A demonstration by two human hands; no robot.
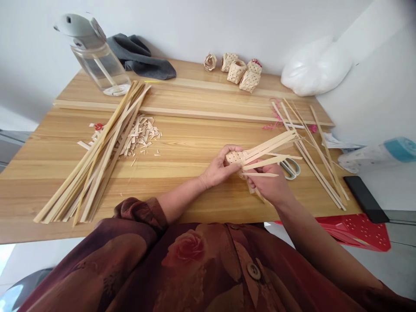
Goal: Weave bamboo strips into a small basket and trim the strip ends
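Holding the woven strip piece [234, 157] over the bench [182, 195] in your left hand [221, 168], fingers [230, 149] wrapped around it. Your right hand [268, 184] pinches its loose strips [266, 162] between fingers and thumb, just above the scissors [290, 168]. Long strips [94, 173] lie well left.

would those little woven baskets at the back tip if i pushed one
The woven baskets look light for their size, being hollow and made of thin strips, so a push would likely tip one. They sit touching, so neighbours may shift too.
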